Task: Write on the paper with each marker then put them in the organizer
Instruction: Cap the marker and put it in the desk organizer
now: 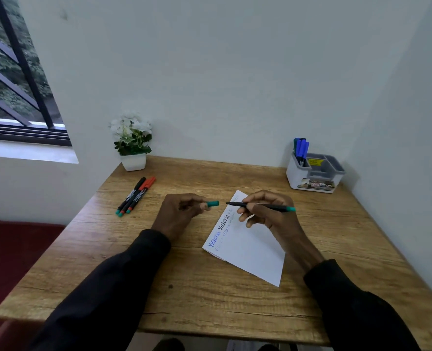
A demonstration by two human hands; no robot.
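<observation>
Marker in right hand's grip

Home desk, potted flowers, window

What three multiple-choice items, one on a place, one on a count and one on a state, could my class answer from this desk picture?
1. Where does the organizer stand?
A. far right corner of the table
B. beside the flower pot
C. on the paper

2. How many markers lie on the table, left of the hands?
A. one
B. three
C. five

3. What is the state of the marker in the right hand?
A. capped
B. uncapped, with the left hand holding its green cap
C. standing in the organizer

Answers:
1 A, it stands by the right wall, at the back.
2 B, three lie side by side.
3 B, the bare tip points at the cap, held apart from it.
</observation>
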